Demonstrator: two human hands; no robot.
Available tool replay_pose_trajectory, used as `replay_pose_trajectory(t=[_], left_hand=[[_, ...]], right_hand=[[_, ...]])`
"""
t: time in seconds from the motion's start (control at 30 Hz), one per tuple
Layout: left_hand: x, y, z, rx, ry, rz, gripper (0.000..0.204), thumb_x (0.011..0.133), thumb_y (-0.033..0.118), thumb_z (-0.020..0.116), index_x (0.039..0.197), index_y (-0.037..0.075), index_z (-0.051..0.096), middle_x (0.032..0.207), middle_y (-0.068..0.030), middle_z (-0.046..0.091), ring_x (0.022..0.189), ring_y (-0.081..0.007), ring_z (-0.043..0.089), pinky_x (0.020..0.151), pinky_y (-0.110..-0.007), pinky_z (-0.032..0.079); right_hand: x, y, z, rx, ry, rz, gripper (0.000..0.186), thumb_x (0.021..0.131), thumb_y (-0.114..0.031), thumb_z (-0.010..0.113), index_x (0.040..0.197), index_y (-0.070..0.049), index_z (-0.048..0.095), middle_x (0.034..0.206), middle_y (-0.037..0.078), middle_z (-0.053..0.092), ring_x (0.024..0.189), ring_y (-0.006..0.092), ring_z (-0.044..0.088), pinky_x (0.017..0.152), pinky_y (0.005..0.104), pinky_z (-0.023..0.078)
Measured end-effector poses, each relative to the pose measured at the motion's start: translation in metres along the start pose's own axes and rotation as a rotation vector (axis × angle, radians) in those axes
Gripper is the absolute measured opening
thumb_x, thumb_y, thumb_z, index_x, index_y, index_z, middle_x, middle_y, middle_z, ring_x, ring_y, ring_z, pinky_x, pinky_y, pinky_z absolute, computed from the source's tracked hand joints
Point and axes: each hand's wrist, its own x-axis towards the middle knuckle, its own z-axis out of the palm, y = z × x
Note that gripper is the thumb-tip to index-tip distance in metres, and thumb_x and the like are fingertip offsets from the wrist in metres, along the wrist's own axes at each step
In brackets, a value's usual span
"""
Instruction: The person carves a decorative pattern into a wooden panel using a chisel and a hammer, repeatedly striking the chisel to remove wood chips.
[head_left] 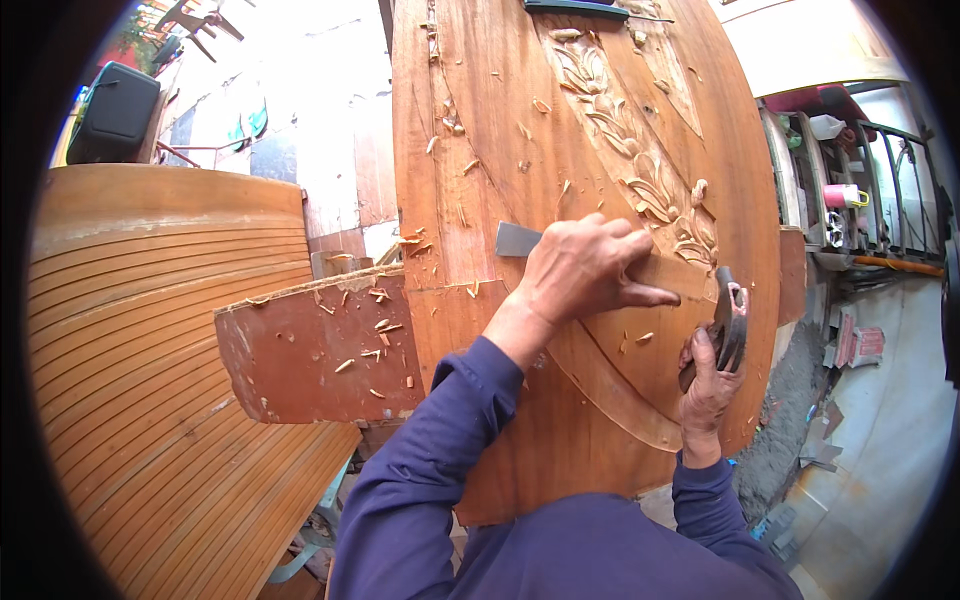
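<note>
A large brown wooden panel [480, 330] with a carved band of leaves [640, 165] lies before me. Over its middle, my left hand [590, 262] is closed on a flat metal blade [517, 240]. The blade's square end sticks out to the left of my knuckles; the rest is hidden. My left thumb points right. By the panel's right edge, my right hand [708, 388] grips a dark, curved tool [736, 335] with an opening near its top. Its exact kind is unclear. Below the hands, a curved groove [610, 400] runs across the panel.
Wood chips [383, 325] lie on the panel and on a reddish-brown board [310, 355] at left. A dark blue tool or case [580, 8] rests at the far end. Slatted wood [180, 330] stands left; a shelf with a pink mug [843, 196] stands right.
</note>
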Motion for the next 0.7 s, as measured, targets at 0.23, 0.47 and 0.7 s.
replay_pose_trajectory(t=[0.23,0.47,0.7], left_hand=[[0.009,-0.016,-0.012,0.053,0.135,-0.06,0.064,0.066,0.073,0.091,0.072,0.015,0.064,0.068,0.0003,0.062,0.062,-0.0203,0.066,0.054,-0.035,0.053],[0.005,-0.015,-0.016,-0.033,0.184,-0.022,0.066,0.061,0.073,0.093,0.073,0.015,0.063,0.068,0.0014,0.061,0.063,-0.019,0.066,0.054,-0.035,0.053],[0.001,-0.019,-0.018,-0.031,0.187,-0.025,0.066,0.061,0.074,0.092,0.075,0.015,0.065,0.069,0.0019,0.062,0.064,-0.0192,0.067,0.053,-0.035,0.053]], right_hand=[[0.034,-0.043,0.039,0.177,0.072,-0.142,0.041,0.104,-0.008,0.065,0.145,-0.004,0.056,0.095,0.003,0.06,0.074,0.0108,0.055,0.064,0.0283,0.047],[0.045,-0.047,0.074,0.207,0.136,-0.227,0.043,0.106,-0.01,0.063,0.147,-0.007,0.052,0.102,0.004,0.058,0.08,0.0108,0.054,0.07,0.0282,0.05],[0.048,-0.013,0.046,-0.311,0.034,-0.341,0.042,0.106,-0.005,0.065,0.147,0.001,0.057,0.133,0.015,0.069,0.118,0.0253,0.068,0.098,0.0361,0.054]])
